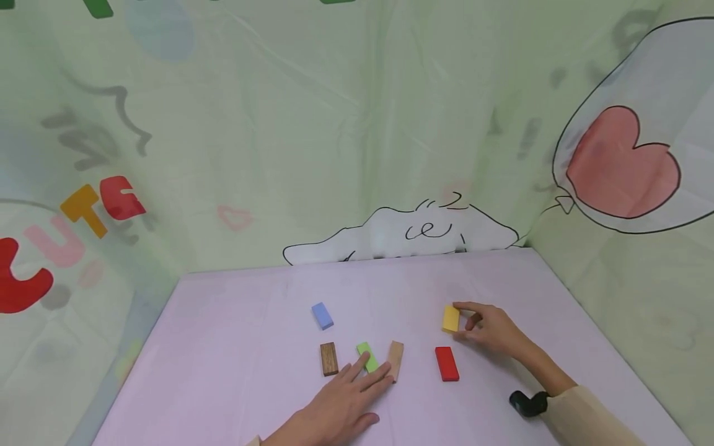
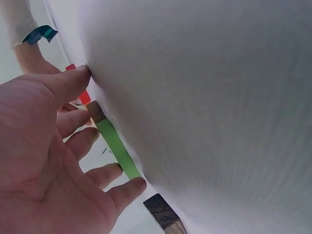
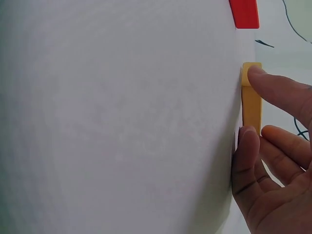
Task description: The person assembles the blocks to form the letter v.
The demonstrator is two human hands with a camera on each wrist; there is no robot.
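Observation:
My left hand (image 1: 340, 399) lies low with its fingers stretched out. Its fingertips touch a light green block (image 1: 365, 354) and reach the lower end of a pale wooden block (image 1: 395, 359); part of the green one is hidden under the fingers. In the left wrist view the fingers run alongside the green block (image 2: 118, 148). At the right, my right hand (image 1: 493, 328) pinches a yellow block (image 1: 450, 319) by its two ends, between thumb and finger. The right wrist view shows the yellow block (image 3: 252, 105) flat on the table.
A red block (image 1: 447, 363) lies in front of the yellow one. Left of the green block lies a dark brown wooden block (image 1: 329, 359), with a blue block (image 1: 321, 316) behind it. A printed cloth wall (image 1: 312, 136) rises behind the pale table (image 1: 223, 371).

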